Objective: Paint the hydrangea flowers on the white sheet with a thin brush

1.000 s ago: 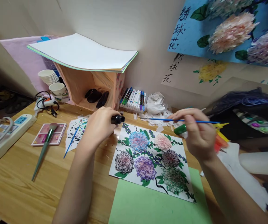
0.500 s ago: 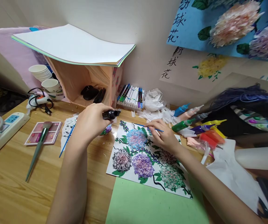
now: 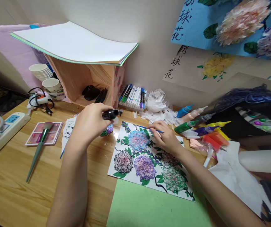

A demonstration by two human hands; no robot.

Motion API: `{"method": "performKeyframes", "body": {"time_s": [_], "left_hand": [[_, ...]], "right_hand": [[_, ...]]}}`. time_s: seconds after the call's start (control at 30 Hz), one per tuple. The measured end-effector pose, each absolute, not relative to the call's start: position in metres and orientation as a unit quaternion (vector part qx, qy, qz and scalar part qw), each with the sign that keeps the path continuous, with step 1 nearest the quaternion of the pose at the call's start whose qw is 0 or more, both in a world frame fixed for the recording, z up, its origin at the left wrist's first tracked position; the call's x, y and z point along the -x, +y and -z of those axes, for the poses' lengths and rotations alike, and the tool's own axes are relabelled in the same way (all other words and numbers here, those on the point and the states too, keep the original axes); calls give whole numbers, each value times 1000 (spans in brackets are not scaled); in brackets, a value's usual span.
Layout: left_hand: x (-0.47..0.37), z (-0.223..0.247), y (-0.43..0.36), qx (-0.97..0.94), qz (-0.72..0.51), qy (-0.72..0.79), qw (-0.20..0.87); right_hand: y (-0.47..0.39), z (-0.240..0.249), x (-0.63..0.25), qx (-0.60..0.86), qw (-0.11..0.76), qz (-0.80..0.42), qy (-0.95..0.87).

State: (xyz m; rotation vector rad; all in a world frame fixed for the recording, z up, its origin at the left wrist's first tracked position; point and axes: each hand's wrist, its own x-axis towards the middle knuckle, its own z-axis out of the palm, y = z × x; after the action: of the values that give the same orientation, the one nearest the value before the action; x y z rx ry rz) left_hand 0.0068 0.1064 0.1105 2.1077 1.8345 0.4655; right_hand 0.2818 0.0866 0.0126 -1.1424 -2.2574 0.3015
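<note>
My left hand (image 3: 90,121) is closed around a black paint bottle (image 3: 109,114), held tilted above the table with its nozzle end towards the right. Under the bottle, a small purple-and-green object (image 3: 107,130) shows partly. A thin blue paintbrush (image 3: 159,130) is pinched in my right hand (image 3: 165,137), which rests over the upper part of a flower painting (image 3: 147,186). The brush lies near the sheet's top edge, and fingers hide part of it. Raised flower heads in blue, purple, black and green cover the white sheet, with painted leaves and dark stems between them.
Green paper (image 3: 149,208) lies beneath the painting. Several paint bottles (image 3: 184,126) lie at the right, by crumpled white paper (image 3: 159,115) and markers (image 3: 134,97). A large makeup brush (image 3: 37,154) rests on a pink palette (image 3: 55,134); a power strip (image 3: 6,135) is far left.
The black bottle has tipped slightly, its end now turned more towards me. My right hand and the paintbrush stay almost in place. The view has shifted a little.
</note>
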Motion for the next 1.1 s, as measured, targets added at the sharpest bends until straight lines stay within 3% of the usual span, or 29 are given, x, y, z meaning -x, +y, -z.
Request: {"method": "performKeyframes", "body": {"time_s": [1.1], "left_hand": [[-8, -112, 105, -745, -169, 628, 149]], "right_hand": [[87, -19, -290, 480, 300, -121, -815]]}}
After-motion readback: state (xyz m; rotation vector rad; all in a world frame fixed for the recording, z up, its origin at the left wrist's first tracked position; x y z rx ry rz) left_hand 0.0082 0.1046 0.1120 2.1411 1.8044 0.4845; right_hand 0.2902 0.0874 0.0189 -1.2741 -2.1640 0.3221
